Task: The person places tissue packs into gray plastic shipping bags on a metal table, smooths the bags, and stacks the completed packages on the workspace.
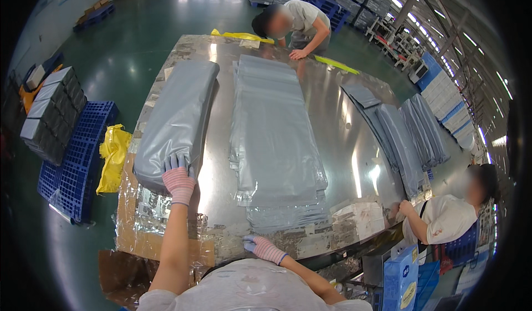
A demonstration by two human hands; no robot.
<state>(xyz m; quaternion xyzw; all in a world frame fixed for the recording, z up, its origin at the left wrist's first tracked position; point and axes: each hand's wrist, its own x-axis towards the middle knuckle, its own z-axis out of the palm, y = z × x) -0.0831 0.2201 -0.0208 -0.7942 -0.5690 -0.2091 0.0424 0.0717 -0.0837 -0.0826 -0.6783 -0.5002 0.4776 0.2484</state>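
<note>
My left hand point(178, 181), in a pink-striped glove with grey fingertips, lies with its fingers stretched out on the near end of a long grey plastic-wrapped bundle point(180, 109). The bundle rests on the left side of a metal-topped table point(219, 145). My right hand point(267, 249), gloved alike, sits at the table's near edge with its fingers apart and nothing seen in it. Just beyond it is a layered stack of flat grey plastic bags point(275, 139), its near edges uneven and partly clear.
More grey bag stacks point(399, 139) lie on the right side. A co-worker point(305, 26) leans over the far edge; another point(449, 208) stands at the right. Left of the table are a yellow bag point(114, 156) and a blue pallet point(72, 167). A blue box point(400, 280) stands at the near right.
</note>
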